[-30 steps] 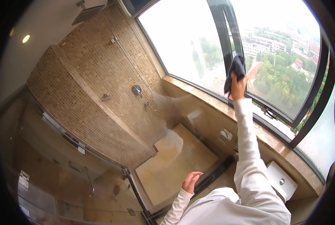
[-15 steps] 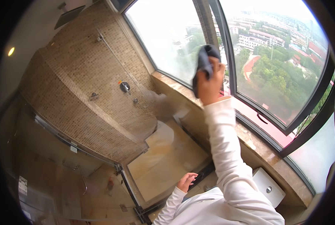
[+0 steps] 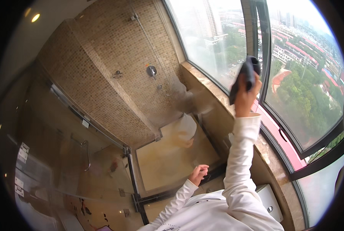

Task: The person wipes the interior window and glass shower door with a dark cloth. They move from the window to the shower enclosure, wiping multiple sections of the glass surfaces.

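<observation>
My right hand [image 3: 247, 96] reaches up and forward to the window, closed around a dark grey, folded cloth-like pad [image 3: 244, 79]. The pad is in front of the lower part of the dark window post [image 3: 251, 29], between the hazy left pane [image 3: 214, 38] and the right sash [image 3: 304, 92]. Whether it touches the glass or frame I cannot tell. Lower down, my left hand [image 3: 198, 174] hangs above the dark edge of the shower floor. Its fingers are loosely bent and slightly apart, with nothing visible in them.
A brown marble sill [image 3: 272, 154] runs below the window. A white toilet tank [image 3: 270, 204] stands at the lower right. To the left are a tiled shower wall [image 3: 102, 57] with a round valve [image 3: 151, 71] and a glass shower enclosure [image 3: 79, 161].
The view has turned, shifting the room to the right in the picture. My right hand stays by the window post, still gripping the pad. My left hand has risen slightly in the picture.
</observation>
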`<state>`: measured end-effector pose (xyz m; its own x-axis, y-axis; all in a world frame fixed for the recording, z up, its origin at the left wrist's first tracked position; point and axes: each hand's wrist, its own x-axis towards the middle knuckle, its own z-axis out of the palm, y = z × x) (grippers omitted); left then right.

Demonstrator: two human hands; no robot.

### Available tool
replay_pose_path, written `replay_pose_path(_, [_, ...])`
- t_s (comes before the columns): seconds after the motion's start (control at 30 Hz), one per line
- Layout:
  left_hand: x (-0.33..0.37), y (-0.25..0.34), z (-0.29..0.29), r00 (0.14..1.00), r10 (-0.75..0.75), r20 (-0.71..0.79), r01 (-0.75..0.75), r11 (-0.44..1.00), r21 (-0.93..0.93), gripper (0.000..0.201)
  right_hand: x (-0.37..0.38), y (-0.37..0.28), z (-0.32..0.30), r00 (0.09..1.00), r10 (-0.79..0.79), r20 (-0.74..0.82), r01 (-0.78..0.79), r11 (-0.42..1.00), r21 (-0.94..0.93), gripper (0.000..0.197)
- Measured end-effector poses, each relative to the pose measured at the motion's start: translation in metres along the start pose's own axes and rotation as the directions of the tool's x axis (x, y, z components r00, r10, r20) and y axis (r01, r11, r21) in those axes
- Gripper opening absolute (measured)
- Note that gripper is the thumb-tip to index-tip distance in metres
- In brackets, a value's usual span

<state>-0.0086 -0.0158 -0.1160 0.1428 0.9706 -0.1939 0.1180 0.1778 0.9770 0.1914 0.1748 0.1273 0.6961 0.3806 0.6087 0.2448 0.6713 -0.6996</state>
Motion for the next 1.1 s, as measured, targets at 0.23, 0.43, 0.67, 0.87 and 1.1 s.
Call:
replay_pose_path(0.23, [0.017, 0.057, -0.018, 0.984, 0.172, -0.039, -0.169, 0.984, 0.065, 0.027, -0.214, -0.1, 0.016, 0.583, -0.388, 0.714, 0.296, 0.92, 0.258, 0.034])
replay_pose_path(0.43, [-0.017, 0.056, -0.048, 0.965, 0.155, -0.21, -0.162, 0.987, -0.016, 0.031, -0.058, -0.058, 0.022, 0.993, -0.007, 0.118, -0.024, 0.966, 0.259, 0.025])
replay_pose_path(0.67, [-0.001, 0.047, -0.039, 0.897, 0.359, -0.256, -0.331, 0.932, 0.147, 0.027, -0.184, -0.077, 0.026, 0.872, -0.346, 0.347, 0.314, 0.938, 0.147, 0.028])
replay_pose_path(0.87, [-0.015, 0.051, -0.047, 0.975, 0.123, -0.187, -0.129, 0.991, -0.022, 0.026, -0.087, -0.013, 0.004, 0.97, -0.241, 0.024, 0.241, 0.97, -0.003, 0.012])
replay_pose_path(1.1, [0.002, 0.036, -0.017, 0.998, 0.037, 0.045, -0.037, 0.999, -0.001, 0.025, -0.079, 0.126, -0.05, 0.978, -0.019, -0.21, 0.008, 0.999, -0.052, 0.023])
